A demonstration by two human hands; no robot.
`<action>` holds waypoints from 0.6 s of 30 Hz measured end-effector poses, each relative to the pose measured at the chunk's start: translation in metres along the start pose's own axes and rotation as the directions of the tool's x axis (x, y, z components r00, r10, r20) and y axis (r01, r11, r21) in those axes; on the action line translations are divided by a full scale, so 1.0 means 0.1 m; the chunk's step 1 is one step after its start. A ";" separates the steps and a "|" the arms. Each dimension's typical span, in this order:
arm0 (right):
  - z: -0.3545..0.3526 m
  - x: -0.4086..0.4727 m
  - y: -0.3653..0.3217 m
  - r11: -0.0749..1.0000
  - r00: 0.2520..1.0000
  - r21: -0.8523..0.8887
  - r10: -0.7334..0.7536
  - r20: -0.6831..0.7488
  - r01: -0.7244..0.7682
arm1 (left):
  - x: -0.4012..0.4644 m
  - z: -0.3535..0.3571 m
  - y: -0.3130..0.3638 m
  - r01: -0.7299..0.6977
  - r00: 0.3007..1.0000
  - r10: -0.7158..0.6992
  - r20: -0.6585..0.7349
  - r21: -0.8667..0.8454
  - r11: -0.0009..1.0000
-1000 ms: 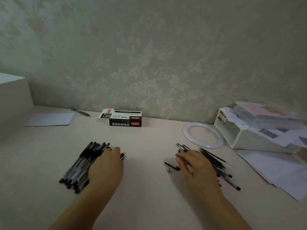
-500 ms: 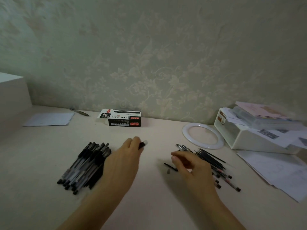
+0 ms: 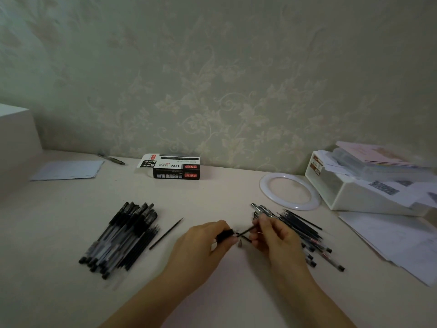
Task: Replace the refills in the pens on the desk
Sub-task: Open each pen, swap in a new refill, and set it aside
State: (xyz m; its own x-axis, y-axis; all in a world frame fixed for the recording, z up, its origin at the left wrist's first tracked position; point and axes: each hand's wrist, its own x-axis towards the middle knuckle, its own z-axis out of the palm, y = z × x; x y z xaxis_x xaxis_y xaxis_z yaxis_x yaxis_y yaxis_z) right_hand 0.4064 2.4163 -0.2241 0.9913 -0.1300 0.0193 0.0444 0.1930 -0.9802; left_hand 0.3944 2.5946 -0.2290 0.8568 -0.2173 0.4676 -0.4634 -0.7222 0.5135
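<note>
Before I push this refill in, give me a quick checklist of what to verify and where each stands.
1. Left hand grips the pen barrel: ok.
2. Right hand pinches the refill: ok.
3. Refill tip lined up with the barrel's open end: cannot tell, blurred.
4. Small pen tip piece on the desk within reach: ok.
5. Spare refill lying beside the pen pile: ok.

A home study corner: a pale desk (image 3: 212,292) pushed against a wall covered in floral-patterned wallpaper (image 3: 224,91). Stationery lies about: a heap of black pens (image 3: 120,237), a pen box (image 3: 175,166), a white ring light (image 3: 289,191), loose papers (image 3: 390,237), and a white storage box (image 3: 369,197) stacked with booklets.
</note>
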 end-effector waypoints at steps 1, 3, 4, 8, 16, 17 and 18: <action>0.00 0.01 0.00 1.000 1.000 0.021 0.007 -0.002 -0.007 | 0.01 0.00 -0.01 0.005 1.000 -0.005 0.001 -0.006 1.000; 0.01 0.01 0.01 1.000 0.997 0.018 0.004 0.071 -0.005 | 0.02 0.00 -0.02 0.010 1.000 -0.010 0.000 -0.038 0.999; 0.04 0.00 0.01 1.000 0.991 -0.023 -0.011 0.133 0.014 | 0.03 0.00 -0.03 0.009 1.000 -0.009 0.002 -0.062 0.998; 0.07 -0.02 0.05 0.979 0.961 -0.171 -0.060 0.269 0.109 | 0.02 -0.01 -0.03 0.014 0.999 -0.009 0.035 -0.127 0.992; -0.04 0.13 0.15 0.999 0.998 0.019 -0.044 -0.036 0.044 | 0.00 -0.03 -0.09 0.026 0.995 -0.028 0.100 0.019 0.999; -0.04 0.14 0.15 0.999 0.999 0.033 -0.030 -0.043 0.032 | 0.01 -0.03 -0.09 0.024 0.994 -0.026 0.103 0.021 0.999; -0.05 0.14 0.14 0.999 0.999 0.046 -0.018 -0.044 0.020 | 0.01 -0.03 -0.10 0.025 0.994 -0.027 0.105 0.017 1.000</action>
State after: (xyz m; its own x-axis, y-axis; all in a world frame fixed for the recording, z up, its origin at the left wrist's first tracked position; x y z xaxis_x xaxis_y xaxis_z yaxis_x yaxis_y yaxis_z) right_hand 0.4208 2.4127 -0.2388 0.9840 -0.1761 0.0287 0.0702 0.2344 -0.9696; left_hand 0.3991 2.6033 -0.2311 0.8880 -0.2655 0.3755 -0.4377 -0.7386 0.5128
